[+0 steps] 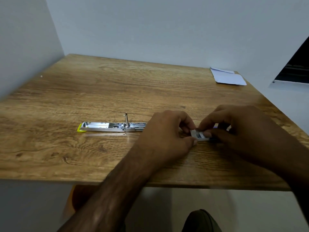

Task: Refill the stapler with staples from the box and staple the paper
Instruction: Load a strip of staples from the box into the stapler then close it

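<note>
The stapler (pixel 107 126) lies unfolded flat on the wooden table (pixel 83 91), metal channel facing up, a yellow-green tip at its left end and a small pin standing up near its middle. Just right of it, my left hand (pixel 168 136) and my right hand (pixel 237 129) both pinch a small white staple box (pixel 199 135) low over the table. The box is partly slid apart and something silvery shows inside. My fingers hide most of it. A folded white paper (pixel 228 78) rests at the far right corner.
White walls close off the table's left and far sides. The table's front edge runs just below my forearms, with my knee (pixel 200 221) underneath. A dark opening (pixel 294 67) is at the right beyond the table.
</note>
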Tool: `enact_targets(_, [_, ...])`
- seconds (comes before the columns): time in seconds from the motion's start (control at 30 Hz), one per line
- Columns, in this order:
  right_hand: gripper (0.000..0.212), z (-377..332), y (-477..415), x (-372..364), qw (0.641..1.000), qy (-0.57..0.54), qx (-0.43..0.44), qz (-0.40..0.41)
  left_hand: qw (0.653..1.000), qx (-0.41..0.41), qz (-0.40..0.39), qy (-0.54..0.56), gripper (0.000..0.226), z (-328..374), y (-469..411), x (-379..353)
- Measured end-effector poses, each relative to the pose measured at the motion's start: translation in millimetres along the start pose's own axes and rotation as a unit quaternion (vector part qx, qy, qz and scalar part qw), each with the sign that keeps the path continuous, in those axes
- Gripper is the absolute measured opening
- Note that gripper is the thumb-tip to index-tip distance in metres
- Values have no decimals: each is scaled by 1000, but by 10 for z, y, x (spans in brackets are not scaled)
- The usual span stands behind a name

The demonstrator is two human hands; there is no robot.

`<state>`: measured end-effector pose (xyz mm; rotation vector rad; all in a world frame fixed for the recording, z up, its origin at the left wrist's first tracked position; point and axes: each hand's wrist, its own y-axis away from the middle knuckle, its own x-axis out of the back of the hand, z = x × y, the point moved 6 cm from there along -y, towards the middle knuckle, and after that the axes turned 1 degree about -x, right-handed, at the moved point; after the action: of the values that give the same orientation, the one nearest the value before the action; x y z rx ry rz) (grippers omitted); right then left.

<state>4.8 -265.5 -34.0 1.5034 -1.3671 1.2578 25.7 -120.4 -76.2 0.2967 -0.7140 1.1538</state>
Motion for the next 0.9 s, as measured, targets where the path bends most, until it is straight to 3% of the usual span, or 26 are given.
enact_targets(0.6, [18, -107, -76, -28, 992, 63, 0, -110, 1000, -12, 3, -5, 27, 2, -3, 1])
enact_targets(0.9, [17, -103, -54, 1, 997, 32, -14, -68, 1000, -12, -1, -5, 27, -5, -6, -6])
